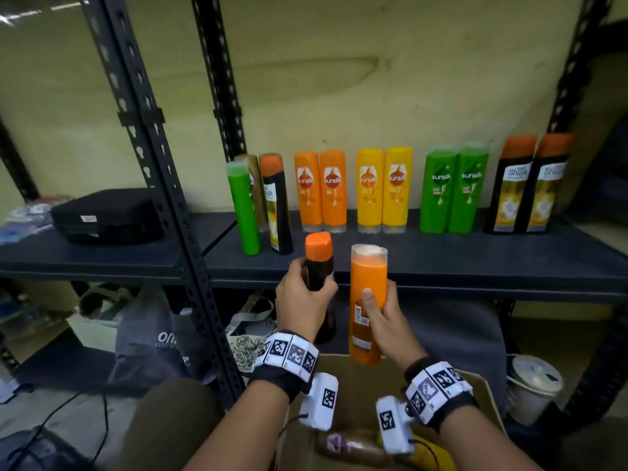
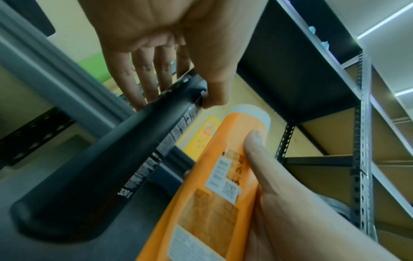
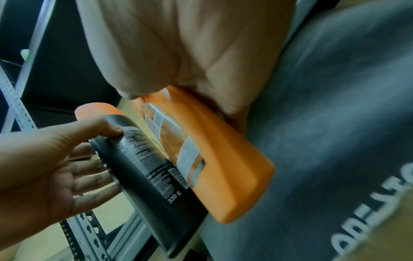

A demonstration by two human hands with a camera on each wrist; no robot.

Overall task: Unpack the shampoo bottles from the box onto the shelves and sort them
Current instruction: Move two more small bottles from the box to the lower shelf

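Note:
My left hand [image 1: 300, 300] grips a black bottle with an orange cap [image 1: 317, 263] by its upper part, just in front of the dark shelf [image 1: 441, 260]. Beside it, my right hand [image 1: 384, 321] holds an orange bottle [image 1: 367, 283] upright, thumb on its back label. The left wrist view shows my left hand [image 2: 201, 70] wrapped around the black bottle [image 2: 100, 176] next to the orange bottle [image 2: 201, 203]. On the shelf stand pairs of orange bottles [image 1: 319, 192], yellow bottles [image 1: 384, 190], green bottles [image 1: 453, 190] and black bottles [image 1: 530, 188]. The cardboard box [image 1: 475, 385] lies below my wrists.
A green bottle [image 1: 243, 209], a gold one [image 1: 255, 185] and a black one [image 1: 277, 205] stand grouped at the shelf's left. A black case [image 1: 105, 215] sits beyond the slanted post [image 1: 163, 198]. Bags [image 1: 153, 334] and a white bucket [image 1: 533, 379] lie under the shelf.

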